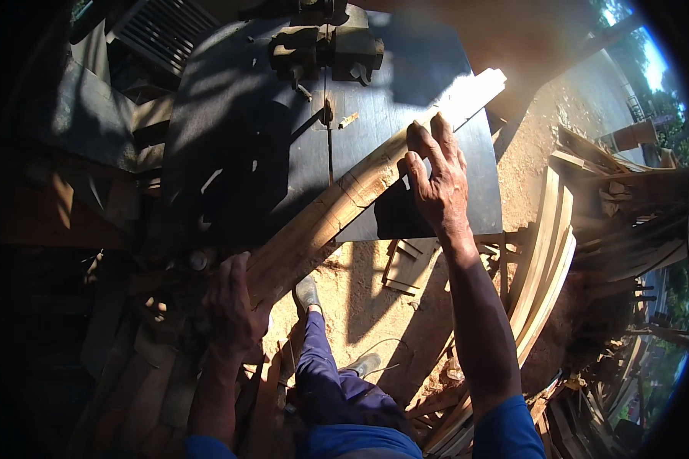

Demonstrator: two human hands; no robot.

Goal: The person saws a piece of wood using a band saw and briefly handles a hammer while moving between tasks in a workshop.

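A long wooden plank [344, 200] lies slantwise over a dark metal machine table [253, 84], its far end bright in the sun and its near end sticking out past the table's front edge. My left hand [237, 306], partly in shadow, grips the near end, with its fingers along the left side. Farther along, my right hand [440, 180] presses bent fingers onto the plank from its right side. Beyond the plank, a guide block [325, 53] sits over the slit in the table, and a small wood chip [349, 120] lies close by.
Curved wood strips [543, 252] lean in a stack to the right. Wood scraps [145, 367] lie in shadow at lower left. A small slatted wooden piece [406, 266] rests on the sandy ground past the table's edge, near my feet. A slatted grille [164, 34] stands at far left.
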